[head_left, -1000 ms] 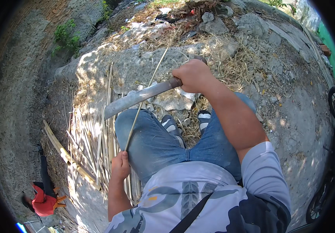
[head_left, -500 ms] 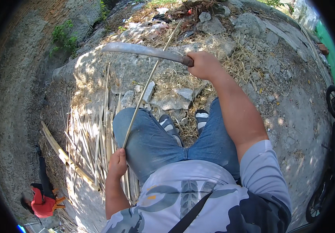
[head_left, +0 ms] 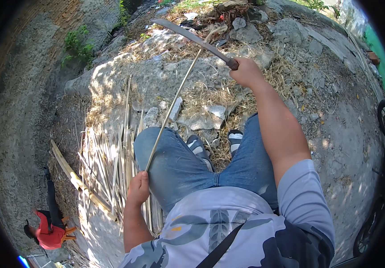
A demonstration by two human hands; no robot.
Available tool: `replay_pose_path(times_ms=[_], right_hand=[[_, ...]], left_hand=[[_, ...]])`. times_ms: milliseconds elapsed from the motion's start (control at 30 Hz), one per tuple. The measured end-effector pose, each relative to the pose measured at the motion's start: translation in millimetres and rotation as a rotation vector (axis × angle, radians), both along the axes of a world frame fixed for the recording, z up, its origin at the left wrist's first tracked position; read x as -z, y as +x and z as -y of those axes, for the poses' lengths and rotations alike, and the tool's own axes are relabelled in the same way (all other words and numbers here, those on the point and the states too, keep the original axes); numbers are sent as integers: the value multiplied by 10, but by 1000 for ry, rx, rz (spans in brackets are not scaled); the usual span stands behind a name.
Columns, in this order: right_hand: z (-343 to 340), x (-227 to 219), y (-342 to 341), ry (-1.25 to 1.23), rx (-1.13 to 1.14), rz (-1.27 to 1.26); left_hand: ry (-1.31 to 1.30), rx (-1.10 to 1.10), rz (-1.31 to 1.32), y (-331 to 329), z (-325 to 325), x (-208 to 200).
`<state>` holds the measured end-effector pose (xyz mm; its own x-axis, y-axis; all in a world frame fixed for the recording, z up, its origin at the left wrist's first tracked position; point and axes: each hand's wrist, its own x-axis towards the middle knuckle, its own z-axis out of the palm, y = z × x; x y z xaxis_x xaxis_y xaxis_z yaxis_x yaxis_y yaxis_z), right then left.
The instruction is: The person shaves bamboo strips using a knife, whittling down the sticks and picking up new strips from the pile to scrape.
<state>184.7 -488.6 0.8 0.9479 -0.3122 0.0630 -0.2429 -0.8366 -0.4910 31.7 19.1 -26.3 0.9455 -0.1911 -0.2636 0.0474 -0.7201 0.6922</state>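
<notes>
My right hand (head_left: 247, 72) is closed round the handle of a machete (head_left: 191, 36), held out ahead with its long blade pointing to the far left. In my left hand (head_left: 138, 189), by my left thigh, is the near end of a thin bamboo strip (head_left: 173, 105). The strip slants away over my left knee, and its far part meets the underside of the blade. Just past the blade a pale curled piece (head_left: 217, 30) shows; whether it is still joined to the strip I cannot tell.
Many split bamboo strips (head_left: 103, 163) lie on the ground at my left, beside a thicker bamboo length (head_left: 78, 181). Broken stones (head_left: 174, 109) and dry grass are ahead of my sandalled feet. A person in red (head_left: 51, 230) sits far left; wheels (head_left: 383, 115) show at the right edge.
The machete has moved farther along the strip, away from me, its tip now higher and farther out. A curled piece now shows past the blade. My left hand stays near my thigh.
</notes>
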Motion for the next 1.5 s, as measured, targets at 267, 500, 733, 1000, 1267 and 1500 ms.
replay_pose_path(times_ms=[267, 500, 733, 1000, 1267, 1500], right_hand=[[-323, -128, -109, -50, -211, -3], [-653, -151, -152, -301, -668, 69], [-37, 70, 1, 230, 26, -21], [-71, -41, -23, 160, -51, 19], [-36, 75, 16, 176, -73, 140], [-320, 28, -138, 4, -284, 179]], left_hand=[[-22, 15, -40, 2, -34, -19], [-21, -5, -16, -27, -30, -30], [5, 32, 32, 43, 91, -73], [-98, -20, -58, 17, -118, 80], [-72, -13, -30, 21, -66, 48], [-139, -7, -14, -15, -23, -2]])
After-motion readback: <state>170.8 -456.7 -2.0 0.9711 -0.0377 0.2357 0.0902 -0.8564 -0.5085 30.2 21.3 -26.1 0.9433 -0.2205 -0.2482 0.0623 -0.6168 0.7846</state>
